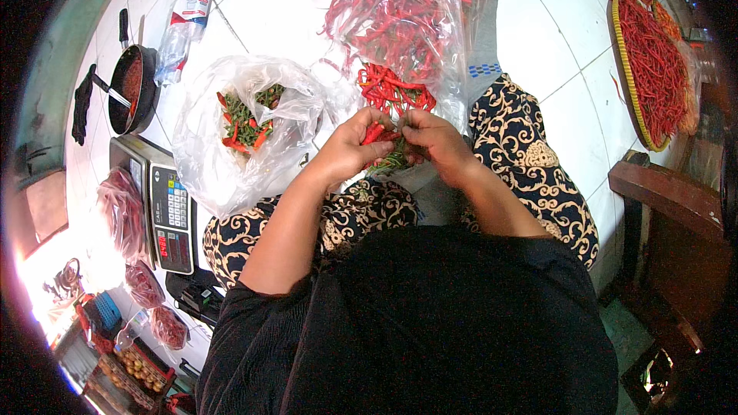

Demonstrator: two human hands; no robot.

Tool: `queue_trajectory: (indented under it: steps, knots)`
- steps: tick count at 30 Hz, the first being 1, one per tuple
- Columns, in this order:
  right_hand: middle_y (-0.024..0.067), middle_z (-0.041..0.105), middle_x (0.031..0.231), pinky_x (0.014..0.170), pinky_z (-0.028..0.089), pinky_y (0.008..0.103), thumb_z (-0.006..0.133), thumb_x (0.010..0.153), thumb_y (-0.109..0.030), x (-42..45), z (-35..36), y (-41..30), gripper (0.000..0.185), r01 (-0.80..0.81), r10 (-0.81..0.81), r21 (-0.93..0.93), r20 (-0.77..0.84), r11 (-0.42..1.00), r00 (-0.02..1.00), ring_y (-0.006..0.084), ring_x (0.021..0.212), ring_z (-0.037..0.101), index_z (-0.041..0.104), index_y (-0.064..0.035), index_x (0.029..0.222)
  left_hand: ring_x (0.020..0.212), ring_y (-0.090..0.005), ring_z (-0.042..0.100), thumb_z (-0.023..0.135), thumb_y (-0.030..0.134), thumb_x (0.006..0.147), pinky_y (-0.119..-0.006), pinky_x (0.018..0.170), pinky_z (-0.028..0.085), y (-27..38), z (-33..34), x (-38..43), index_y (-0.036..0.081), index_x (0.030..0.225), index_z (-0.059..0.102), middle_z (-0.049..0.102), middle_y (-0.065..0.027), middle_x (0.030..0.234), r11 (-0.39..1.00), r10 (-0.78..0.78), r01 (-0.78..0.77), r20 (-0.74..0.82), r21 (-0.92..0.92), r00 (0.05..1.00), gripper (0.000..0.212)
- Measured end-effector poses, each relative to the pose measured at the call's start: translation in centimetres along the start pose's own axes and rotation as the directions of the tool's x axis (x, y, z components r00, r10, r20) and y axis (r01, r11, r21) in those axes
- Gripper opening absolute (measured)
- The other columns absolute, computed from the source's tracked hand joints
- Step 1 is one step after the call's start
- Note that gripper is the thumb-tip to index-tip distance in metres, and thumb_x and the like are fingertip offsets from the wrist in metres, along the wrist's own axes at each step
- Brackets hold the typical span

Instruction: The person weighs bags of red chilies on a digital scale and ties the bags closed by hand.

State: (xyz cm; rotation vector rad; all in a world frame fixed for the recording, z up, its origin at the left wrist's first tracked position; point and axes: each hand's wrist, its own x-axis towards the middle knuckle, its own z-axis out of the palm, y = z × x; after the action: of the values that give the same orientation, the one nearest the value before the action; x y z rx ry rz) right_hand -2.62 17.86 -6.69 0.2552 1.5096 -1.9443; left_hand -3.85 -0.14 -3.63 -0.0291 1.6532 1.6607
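Note:
My left hand (358,141) is closed around a few red chillies (375,132), held above my lap. Close against it, my right hand (432,135) has its thumb and fingers pinched at the ends of these chillies; the exact contact is partly hidden. Below both hands lie green chilli stems (393,162). Just beyond my fingers, loose red chillies (392,83) spill from the mouth of a large clear plastic bag (398,17) full of them. To the left, an open clear plastic bag (288,144) contains green stems (248,118) with some red and orange chilli pieces.
A digital scale (170,202) stands at left, beside bagged red goods (121,213). Beyond it are a black pan (134,92) with red contents and a plastic package (193,3). At right, a woven tray (625,69) bears red chillies, near a wooden chair (663,190).

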Motion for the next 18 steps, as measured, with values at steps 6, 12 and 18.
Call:
queue_trajectory:
  steps: [6, 12, 18]
  knots:
    - [0.0029, 0.056, 0.073, 0.055, 0.041, 0.0250, 0.051, 0.082, -0.018, -1.2, 1.0, -0.9, 0.015, -0.282, 0.157, 0.508, 0.275, 0.813, 0.948, 0.0119, 0.059, 0.051, 0.053, -0.0045, 0.089, 0.062, -0.0094, 0.051, 0.058, 0.005, 0.080, -0.020, 0.054, 0.042, 0.1, -1.5, -0.6, 0.004, 0.098, 0.046, 0.052, -0.0032, 0.077, 0.936, -0.043, 0.121, 0.236, -0.331, 0.971, 0.022]
    - [0.0114, 0.057, 0.076, 0.058, 0.044, 0.0373, 0.053, 0.079, -0.021, -0.4, 0.8, -0.1, 0.023, -0.017, 0.049, -0.221, 0.140, 0.975, 0.989, 0.0228, 0.061, 0.056, 0.051, -0.0030, 0.093, 0.055, -0.0109, 0.051, 0.054, 0.011, 0.084, -0.022, 0.046, 0.041, -1.0, -2.7, 0.2, 0.004, 0.103, 0.047, 0.052, -0.0052, 0.075, 0.851, -0.007, 0.092, 0.166, -0.517, 0.986, 0.022]
    - [0.0184, 0.058, 0.083, 0.067, 0.045, 0.0478, 0.050, 0.076, -0.016, -1.3, 2.4, -0.2, 0.017, 0.062, -0.267, -0.960, -0.014, 0.273, 0.964, 0.0355, 0.078, 0.059, 0.053, -0.0045, 0.088, 0.050, -0.0098, 0.043, 0.054, 0.015, 0.085, -0.025, 0.045, 0.040, 0.1, -2.6, 0.1, 0.005, 0.107, 0.046, 0.048, -0.0033, 0.073, 0.680, -0.079, 0.063, 0.012, -0.731, 0.997, 0.026]
